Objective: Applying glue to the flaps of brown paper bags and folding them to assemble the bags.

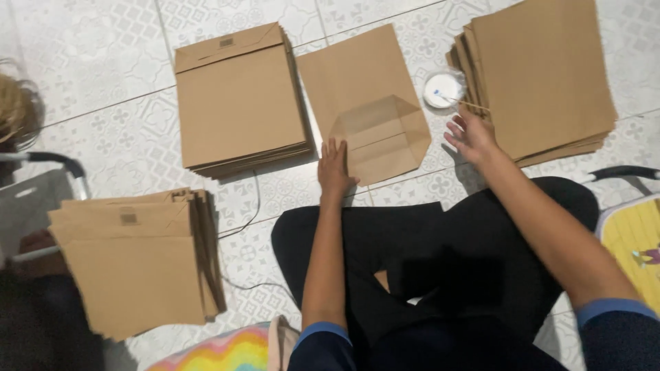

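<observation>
A flat brown paper bag [364, 89] lies on the tiled floor in front of me, its bottom end folded open into a hexagonal flap [382, 137]. My left hand [335, 167] rests flat on the left edge of that flap, fingers spread. My right hand [471, 137] hovers open to the right of the bag, just below a small white round container [442, 89] with a thin stick [471, 104] leaning out of it. It holds nothing.
A stack of brown sheets [543, 75] lies at the right. A pile of finished bags [237, 99] sits left of the bag, another pile [137, 261] nearer left. A thin cable [251, 216] crosses the floor. Another person's hair [15, 110] shows at the left edge.
</observation>
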